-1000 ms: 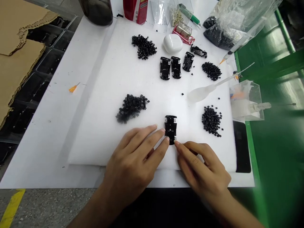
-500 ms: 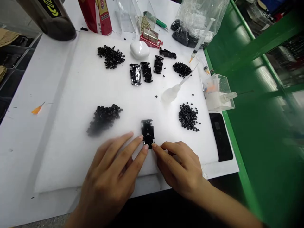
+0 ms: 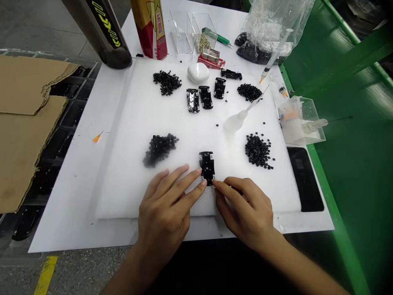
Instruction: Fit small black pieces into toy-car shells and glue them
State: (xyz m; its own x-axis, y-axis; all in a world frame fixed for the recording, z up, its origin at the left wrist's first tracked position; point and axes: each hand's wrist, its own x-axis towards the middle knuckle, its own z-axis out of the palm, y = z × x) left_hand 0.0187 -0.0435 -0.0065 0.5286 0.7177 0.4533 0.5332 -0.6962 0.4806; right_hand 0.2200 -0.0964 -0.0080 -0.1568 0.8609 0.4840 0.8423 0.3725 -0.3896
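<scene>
A black toy-car chassis (image 3: 207,168) lies flat on the white foam pad, its long side pointing away from me. My left hand (image 3: 168,205) is spread, with two fingertips touching the chassis along its left side and near end. At the near right corner is my right hand (image 3: 245,209), its index fingertip against the chassis and its fingers curled together. Whatever is between those fingers is hidden. Further back lie similar chassis: a shiny one (image 3: 193,100), two darker ones beside it (image 3: 205,97) (image 3: 220,88), and one on its side (image 3: 231,74).
Piles of small black pieces (image 3: 258,150) (image 3: 161,149) (image 3: 167,82) (image 3: 249,92) lie on the foam pad (image 3: 129,180). A squeeze bottle with a needle tip (image 3: 236,121) lies among them. Clear boxes (image 3: 301,123), a syringe (image 3: 276,55), a dark bottle (image 3: 107,37) and a black device (image 3: 305,180) stand around the pad.
The camera view has swung left, so everything appears further right. Both hands keep their places at the chassis, with no clear change in their grip.
</scene>
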